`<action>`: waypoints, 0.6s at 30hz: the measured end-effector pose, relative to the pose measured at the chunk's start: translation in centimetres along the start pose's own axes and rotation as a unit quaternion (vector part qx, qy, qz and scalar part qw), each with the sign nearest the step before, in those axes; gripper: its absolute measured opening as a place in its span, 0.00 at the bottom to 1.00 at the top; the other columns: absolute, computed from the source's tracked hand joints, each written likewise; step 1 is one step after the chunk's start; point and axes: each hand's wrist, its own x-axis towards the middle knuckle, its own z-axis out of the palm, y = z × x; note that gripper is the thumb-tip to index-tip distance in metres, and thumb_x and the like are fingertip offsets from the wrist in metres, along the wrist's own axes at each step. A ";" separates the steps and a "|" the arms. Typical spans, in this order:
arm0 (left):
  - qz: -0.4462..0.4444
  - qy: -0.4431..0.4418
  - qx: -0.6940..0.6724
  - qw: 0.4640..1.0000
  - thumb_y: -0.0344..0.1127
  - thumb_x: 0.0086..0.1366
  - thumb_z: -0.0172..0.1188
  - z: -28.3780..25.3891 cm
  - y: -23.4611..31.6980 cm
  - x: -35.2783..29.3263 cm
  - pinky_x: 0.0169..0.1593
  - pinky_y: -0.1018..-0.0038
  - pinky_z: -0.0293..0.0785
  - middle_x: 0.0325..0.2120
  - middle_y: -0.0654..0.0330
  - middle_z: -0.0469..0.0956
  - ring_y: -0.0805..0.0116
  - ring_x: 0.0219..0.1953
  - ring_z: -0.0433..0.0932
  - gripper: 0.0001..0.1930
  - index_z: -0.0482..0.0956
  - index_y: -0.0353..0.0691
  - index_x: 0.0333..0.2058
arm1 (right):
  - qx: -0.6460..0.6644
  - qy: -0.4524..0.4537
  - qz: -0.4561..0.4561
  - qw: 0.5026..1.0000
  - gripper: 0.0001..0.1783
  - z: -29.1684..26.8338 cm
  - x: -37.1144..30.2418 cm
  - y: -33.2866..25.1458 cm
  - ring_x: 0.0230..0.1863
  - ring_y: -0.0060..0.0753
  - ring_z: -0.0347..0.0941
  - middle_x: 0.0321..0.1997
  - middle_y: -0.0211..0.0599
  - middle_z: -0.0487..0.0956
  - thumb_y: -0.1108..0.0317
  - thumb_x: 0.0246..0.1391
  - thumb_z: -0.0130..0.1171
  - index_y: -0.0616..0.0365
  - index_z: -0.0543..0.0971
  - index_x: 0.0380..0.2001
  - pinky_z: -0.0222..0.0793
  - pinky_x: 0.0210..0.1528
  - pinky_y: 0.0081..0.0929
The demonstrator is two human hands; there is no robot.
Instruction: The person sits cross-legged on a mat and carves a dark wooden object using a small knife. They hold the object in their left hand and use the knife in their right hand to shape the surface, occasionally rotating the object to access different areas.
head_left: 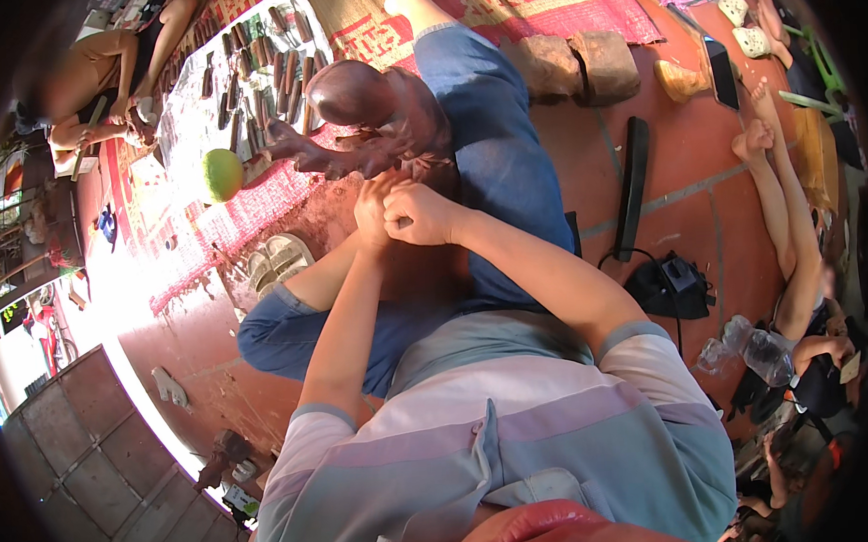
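A reddish-brown carved wooden figure (403,108) with a smooth rounded head and a branching, knobbly arm lies against my outstretched leg in blue jeans. At its near end my two hands meet. My left hand (373,211) is closed against the lower edge of the carving, its fingers partly covered by the other hand. Curled into a fist beside it, my right hand (424,215) presses on the left one. What either hand grips, if anything, is hidden by the fingers.
Several brown-handled carving chisels (285,79) lie on plastic sheeting, beside a green round fruit (223,176). Sandals (279,263) sit to the left. Rightward are wooden blocks (606,67), a phone (721,72), a black bar (632,190) and a black bag (669,287). Other people sit on both sides.
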 end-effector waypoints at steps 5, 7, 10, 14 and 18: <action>-0.049 0.027 -0.040 0.998 0.33 0.48 0.56 1.5 1.3 -1.3 0.45 0.71 0.72 0.40 0.62 0.79 0.64 0.44 0.75 0.16 0.81 0.45 0.38 | -0.048 0.011 -0.002 0.999 0.12 0.5 -2.2 -0.6 0.24 0.43 0.65 0.16 0.36 0.67 0.72 0.36 0.56 0.58 0.66 0.09 0.61 0.30 0.34; -0.045 -0.008 -0.042 0.998 0.34 0.48 0.55 0.6 1.2 -0.8 0.46 0.71 0.72 0.40 0.62 0.78 0.63 0.44 0.75 0.16 0.80 0.45 0.38 | -0.013 0.014 -0.009 1.000 0.11 0.5 -1.2 -0.6 0.24 0.43 0.65 0.16 0.36 0.67 0.72 0.36 0.56 0.58 0.66 0.09 0.61 0.30 0.34; -0.048 -0.010 -0.002 0.999 0.35 0.48 0.55 0.0 1.2 -0.1 0.46 0.72 0.72 0.40 0.63 0.78 0.63 0.43 0.75 0.16 0.80 0.43 0.38 | -0.016 0.033 -0.025 0.999 0.10 0.3 -0.5 0.3 0.24 0.43 0.66 0.17 0.36 0.68 0.73 0.36 0.56 0.58 0.66 0.10 0.62 0.31 0.33; -0.015 0.040 -0.004 0.999 0.36 0.48 0.56 1.3 0.4 -0.5 0.44 0.73 0.72 0.40 0.65 0.78 0.62 0.42 0.75 0.16 0.80 0.46 0.38 | -0.017 0.003 -0.011 1.000 0.10 0.3 -1.4 -0.3 0.24 0.44 0.66 0.16 0.37 0.68 0.73 0.36 0.56 0.58 0.66 0.10 0.62 0.30 0.33; -0.031 -0.018 0.006 0.999 0.35 0.48 0.55 0.3 1.1 -0.3 0.46 0.73 0.71 0.41 0.64 0.78 0.61 0.47 0.74 0.16 0.80 0.46 0.38 | -0.006 0.012 -0.003 1.000 0.10 -0.1 -0.2 0.5 0.24 0.44 0.66 0.16 0.36 0.69 0.73 0.34 0.56 0.58 0.66 0.09 0.61 0.31 0.33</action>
